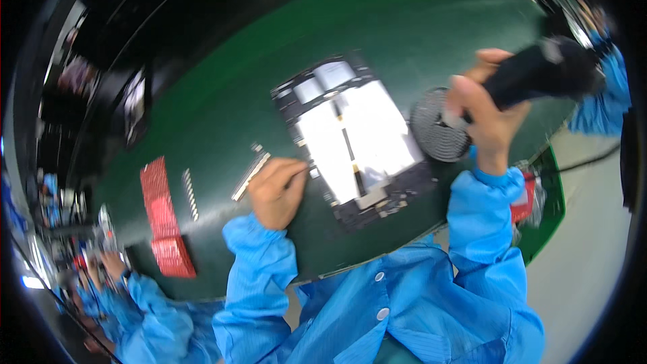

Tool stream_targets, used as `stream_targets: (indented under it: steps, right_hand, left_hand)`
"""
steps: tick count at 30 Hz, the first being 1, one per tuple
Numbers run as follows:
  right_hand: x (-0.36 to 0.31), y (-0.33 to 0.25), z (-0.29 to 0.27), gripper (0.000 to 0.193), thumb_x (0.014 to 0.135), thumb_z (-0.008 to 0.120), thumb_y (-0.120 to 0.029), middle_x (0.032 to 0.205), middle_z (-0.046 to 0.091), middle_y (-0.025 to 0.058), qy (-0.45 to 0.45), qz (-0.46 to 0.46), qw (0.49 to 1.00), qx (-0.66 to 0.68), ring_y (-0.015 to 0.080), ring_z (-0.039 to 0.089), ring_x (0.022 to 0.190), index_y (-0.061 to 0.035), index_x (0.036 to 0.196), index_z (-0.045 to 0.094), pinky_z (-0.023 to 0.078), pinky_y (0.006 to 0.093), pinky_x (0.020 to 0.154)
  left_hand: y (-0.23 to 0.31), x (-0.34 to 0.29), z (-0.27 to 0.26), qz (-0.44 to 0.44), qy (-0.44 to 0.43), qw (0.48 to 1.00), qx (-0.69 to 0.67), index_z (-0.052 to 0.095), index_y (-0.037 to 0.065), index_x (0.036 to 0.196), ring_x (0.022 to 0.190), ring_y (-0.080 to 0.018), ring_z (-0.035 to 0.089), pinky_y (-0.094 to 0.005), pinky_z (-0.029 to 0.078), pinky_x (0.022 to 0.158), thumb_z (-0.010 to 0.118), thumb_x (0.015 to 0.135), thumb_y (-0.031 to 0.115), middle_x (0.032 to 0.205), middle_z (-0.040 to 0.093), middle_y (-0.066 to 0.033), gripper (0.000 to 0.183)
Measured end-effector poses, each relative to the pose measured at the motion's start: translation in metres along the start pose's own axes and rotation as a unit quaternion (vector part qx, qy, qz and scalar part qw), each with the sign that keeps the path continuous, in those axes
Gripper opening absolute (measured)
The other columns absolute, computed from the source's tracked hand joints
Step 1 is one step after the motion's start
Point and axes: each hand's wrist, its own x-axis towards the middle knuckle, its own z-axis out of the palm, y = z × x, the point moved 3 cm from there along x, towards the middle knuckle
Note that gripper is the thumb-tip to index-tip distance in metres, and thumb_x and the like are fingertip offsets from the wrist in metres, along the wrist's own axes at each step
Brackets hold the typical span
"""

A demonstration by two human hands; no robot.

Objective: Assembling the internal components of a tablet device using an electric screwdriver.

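An opened flat electronic device with two long white panels (377,128) and dark circuit parts along its ends lies tilted on the green table. Beside its left edge, my left hand (277,192) rests low with the fingers curled together; whatever they pinch, if anything, is hidden. A narrow metallic strip (249,176) lies just left of that hand. My right hand (495,111) grips a black electric screwdriver (542,74), blurred by motion. Its pale tip end points down-left over a round grey dish (438,138) with rings of small dark pieces, right of the device.
A red bubble-wrap strip (160,205) and a thin segmented strip (191,194) lie on the table's left part. A green bin (554,209) with red and clear packaging stands at the lower right. Co-workers in blue sleeves (158,317) are at both sides.
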Motion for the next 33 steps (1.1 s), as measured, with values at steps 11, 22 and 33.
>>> stream_targets:
  steps: [11, 22, 33]
  right_hand:
    - [0.000, 0.012, 0.181, 0.034, 0.074, 0.069, 0.007, 0.062, 0.059, 0.0061, -0.228, 0.080, 0.965, 0.100, 0.0113, 0.055, 0.049, 0.0048, 0.103, 0.051, 0.042, 0.0232, 0.046]
    - [-0.008, 0.036, 0.195, 0.028, 0.074, 0.072, 0.004, 0.060, 0.060, 0.0026, -0.214, 0.081, 0.970, 0.083, 0.0078, 0.055, 0.047, 0.0049, 0.096, 0.055, 0.041, 0.0207, 0.044]
    - [-0.013, 0.035, 0.198, 0.027, 0.074, 0.071, 0.005, 0.059, 0.059, 0.0030, -0.245, 0.066, 0.965, 0.064, 0.0075, 0.054, 0.047, 0.0055, 0.095, 0.054, 0.041, 0.0205, 0.044]
  left_hand:
    - [-0.020, -0.005, -0.001, -0.005, -0.013, 0.998, -0.063, 0.068, 0.000, 0.080, 0.070, -0.0262, 0.064, -0.0319, 0.051, 0.061, 0.071, 0.068, -0.003, 0.080, 0.065, -0.0120, 0.013]
    - [-0.022, -0.006, -0.001, -0.008, -0.027, 0.997, -0.073, 0.069, 0.004, 0.081, 0.070, -0.0260, 0.062, -0.0350, 0.051, 0.061, 0.067, 0.072, 0.004, 0.079, 0.062, -0.0076, 0.009]
    - [-0.026, -0.007, -0.001, -0.010, -0.016, 0.996, -0.086, 0.069, 0.002, 0.080, 0.072, -0.0263, 0.064, -0.0342, 0.052, 0.063, 0.068, 0.072, 0.003, 0.084, 0.066, -0.0097, 0.009]
